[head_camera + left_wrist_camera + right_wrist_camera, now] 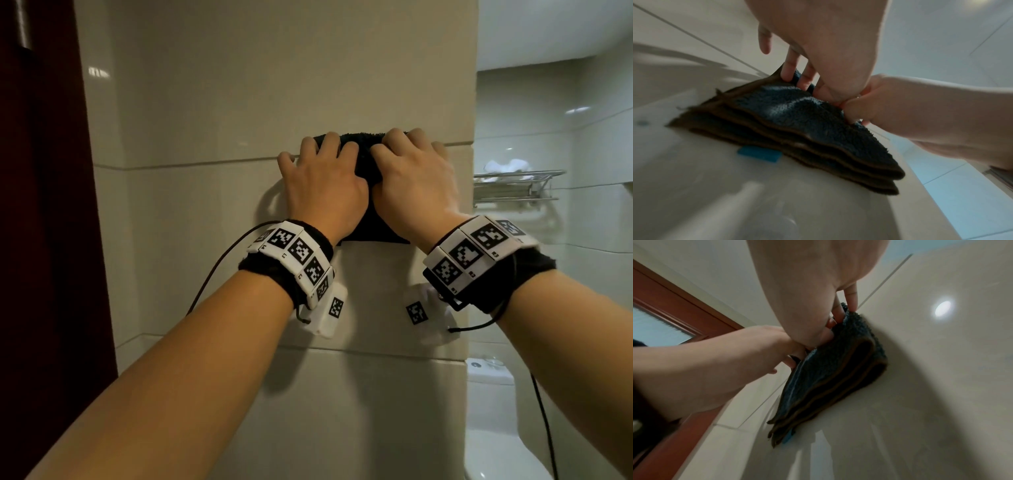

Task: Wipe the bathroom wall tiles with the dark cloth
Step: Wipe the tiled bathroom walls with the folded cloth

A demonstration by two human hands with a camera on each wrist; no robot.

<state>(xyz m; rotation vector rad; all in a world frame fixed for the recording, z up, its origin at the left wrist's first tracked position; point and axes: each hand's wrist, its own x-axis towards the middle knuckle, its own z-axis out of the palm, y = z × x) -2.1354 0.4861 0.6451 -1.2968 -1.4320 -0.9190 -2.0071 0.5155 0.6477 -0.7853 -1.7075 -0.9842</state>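
You are pressing your left hand [322, 185], fingers curled onto the folded dark cloth [363, 161] flat against the wall tiles [219, 113], right hand [416, 181] gripping alongside; uneven pressure risks the stacked layers sliding apart.

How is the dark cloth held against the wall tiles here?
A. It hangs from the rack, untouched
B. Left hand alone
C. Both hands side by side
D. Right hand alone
C: the left hand and right hand both press the folded dark fleecy cloth onto the glossy beige wall tiles.
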